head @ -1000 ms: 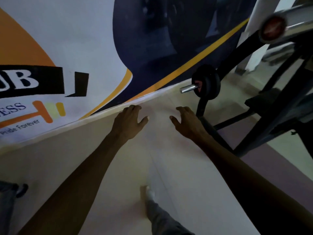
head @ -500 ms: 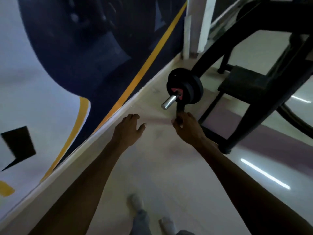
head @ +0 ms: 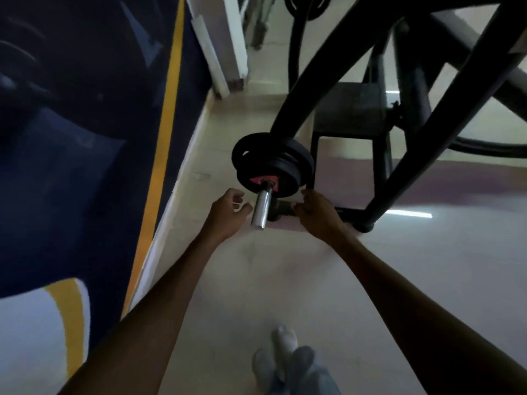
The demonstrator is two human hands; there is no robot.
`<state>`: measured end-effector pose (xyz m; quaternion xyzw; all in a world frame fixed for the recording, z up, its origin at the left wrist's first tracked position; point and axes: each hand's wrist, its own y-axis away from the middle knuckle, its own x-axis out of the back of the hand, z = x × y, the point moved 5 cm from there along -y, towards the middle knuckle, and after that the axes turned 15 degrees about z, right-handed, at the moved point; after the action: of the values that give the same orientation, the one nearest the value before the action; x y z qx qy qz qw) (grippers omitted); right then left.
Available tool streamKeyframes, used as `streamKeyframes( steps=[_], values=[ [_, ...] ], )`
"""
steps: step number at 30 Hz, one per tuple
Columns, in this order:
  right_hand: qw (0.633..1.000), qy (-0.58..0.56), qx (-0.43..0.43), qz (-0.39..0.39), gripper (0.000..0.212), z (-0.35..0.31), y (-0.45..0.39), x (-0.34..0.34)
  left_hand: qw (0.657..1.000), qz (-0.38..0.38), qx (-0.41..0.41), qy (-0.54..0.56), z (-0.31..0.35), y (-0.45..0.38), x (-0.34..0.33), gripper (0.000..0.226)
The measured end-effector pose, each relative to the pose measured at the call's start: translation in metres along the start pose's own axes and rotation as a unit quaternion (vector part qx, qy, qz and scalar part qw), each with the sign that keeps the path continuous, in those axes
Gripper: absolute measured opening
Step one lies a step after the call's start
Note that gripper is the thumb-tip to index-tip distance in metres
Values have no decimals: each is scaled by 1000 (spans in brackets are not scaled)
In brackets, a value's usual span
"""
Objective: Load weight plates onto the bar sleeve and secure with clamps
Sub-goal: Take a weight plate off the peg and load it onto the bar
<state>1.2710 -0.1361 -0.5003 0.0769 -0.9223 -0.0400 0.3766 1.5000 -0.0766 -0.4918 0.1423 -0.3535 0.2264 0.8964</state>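
A short chrome peg (head: 263,208) sticks out from a black machine frame toward me. Several black weight plates (head: 273,163) are stacked on it, the front one with a red centre label. My left hand (head: 228,210) is just left of the peg's tip, fingers apart and holding nothing. My right hand (head: 316,210) is just right of the peg, below the plates' lower right edge, fingers curled loosely and empty. Neither hand touches the plates. No clamp is visible.
The black machine frame (head: 405,155) with slanted tubes fills the upper right. A painted wall (head: 85,138) with a yellow stripe runs along the left. A white pillar (head: 225,47) stands at the back. My feet (head: 285,354) are on the pale floor below.
The view has moved closer to the plates on the peg. Both hands have come forward and now flank the peg's end, still empty.
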Motion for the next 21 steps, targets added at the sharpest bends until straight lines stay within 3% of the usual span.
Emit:
streamKeyframes(
  steps=[4,6,10,13,17,21],
  values=[
    [1000,-4,-24,16,25,19,-67,-46,999,-44,7,-12,-21,-83,-38,50],
    [998,-15,-44,32,27,29,-91,-64,999,-48,10,-15,-30,-111,-51,53],
    [993,-51,-89,57,59,56,-138,-109,998,-30,-23,-48,-57,-170,-87,35],
    [986,-87,-109,92,75,72,-147,-132,996,12,-67,-51,-73,-185,-110,39],
    [972,-150,-120,135,75,85,-139,-149,997,55,-53,25,-94,-187,-122,63],
    [965,-165,-119,167,70,76,-132,-152,993,21,-36,108,-98,-195,-127,94]
  ],
)
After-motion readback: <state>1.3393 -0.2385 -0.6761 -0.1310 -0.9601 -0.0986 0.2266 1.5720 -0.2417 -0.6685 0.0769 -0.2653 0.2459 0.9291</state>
